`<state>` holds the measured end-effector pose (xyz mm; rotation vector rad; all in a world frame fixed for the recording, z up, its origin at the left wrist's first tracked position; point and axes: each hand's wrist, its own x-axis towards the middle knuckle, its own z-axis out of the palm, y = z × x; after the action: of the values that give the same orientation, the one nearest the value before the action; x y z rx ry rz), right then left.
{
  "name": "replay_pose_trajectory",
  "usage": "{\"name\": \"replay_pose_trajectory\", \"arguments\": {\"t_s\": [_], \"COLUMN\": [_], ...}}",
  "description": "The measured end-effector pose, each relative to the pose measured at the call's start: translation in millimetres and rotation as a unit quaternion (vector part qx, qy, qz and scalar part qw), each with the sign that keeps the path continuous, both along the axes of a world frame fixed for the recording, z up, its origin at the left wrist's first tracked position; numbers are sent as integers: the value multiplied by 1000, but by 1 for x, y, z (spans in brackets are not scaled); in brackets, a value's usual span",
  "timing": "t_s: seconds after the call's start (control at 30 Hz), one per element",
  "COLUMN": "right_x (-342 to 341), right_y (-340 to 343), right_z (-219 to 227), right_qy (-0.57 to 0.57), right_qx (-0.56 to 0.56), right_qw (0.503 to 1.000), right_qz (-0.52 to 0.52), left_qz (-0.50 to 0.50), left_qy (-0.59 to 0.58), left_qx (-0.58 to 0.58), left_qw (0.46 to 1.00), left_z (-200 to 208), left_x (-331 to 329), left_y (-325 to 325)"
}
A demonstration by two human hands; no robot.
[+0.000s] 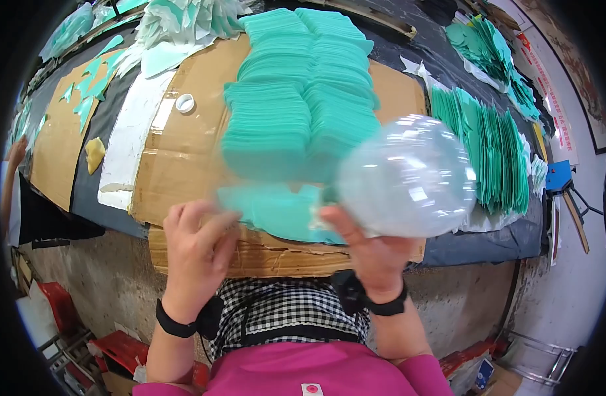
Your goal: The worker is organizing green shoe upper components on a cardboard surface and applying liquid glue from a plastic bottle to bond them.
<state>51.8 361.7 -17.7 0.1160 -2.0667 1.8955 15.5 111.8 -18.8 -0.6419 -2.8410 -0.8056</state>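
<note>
My left hand (pixel 200 241) is at the near edge of the cardboard, fingers curled, their tips blurred beside the left end of a mint-green sheet (pixel 276 211). Whatever may be between those fingertips is hidden. A clear, shiny, balloon-like ball (pixel 412 175) rests in my right hand (pixel 379 257), whose fingers are mostly hidden behind it. The thumb of that hand points left toward the green sheet's right end. Just beyond my hands, thick piles of mint-green sheets (pixel 270 119) stand in two columns, their near ends smeared.
Flat cardboard (pixel 174 158) lies under the piles, with a white round cap (pixel 184 103) on it. More green sheets (pixel 491 155) stand in a row at right. White and green scraps (pixel 177 33) heap at the back left. Another person's arm (pixel 12 165) shows at far left.
</note>
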Motion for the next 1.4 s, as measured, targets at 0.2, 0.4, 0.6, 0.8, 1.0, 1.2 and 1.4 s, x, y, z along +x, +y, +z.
{"name": "replay_pose_trajectory", "arguments": {"t_s": [0.2,0.4,0.6,0.8,1.0,1.2,1.4], "right_x": [-7,39,37,-32,-63,-45,-19], "right_y": [-35,43,-1,-55,-92,-68,-66], "right_z": [12,10,10,7,11,10,19], "right_qy": [32,42,46,48,151,102,137], "right_qx": [44,0,24,107,100,92,175], "right_qw": [997,970,980,993,980,990,971], "right_qz": [58,-240,-192,-17,78,-3,86], "left_qz": [-51,-45,-64,14,104,125,15], "left_qy": [31,19,31,43,36,50,38], "left_qx": [46,15,32,69,41,47,140], "left_qw": [997,999,997,997,993,990,989], "left_z": [-5,-13,-11,-13,-10,-9,-1], "left_x": [-6,-6,-7,8,23,17,0], "left_y": [15,19,15,-6,-30,-48,-9]}}
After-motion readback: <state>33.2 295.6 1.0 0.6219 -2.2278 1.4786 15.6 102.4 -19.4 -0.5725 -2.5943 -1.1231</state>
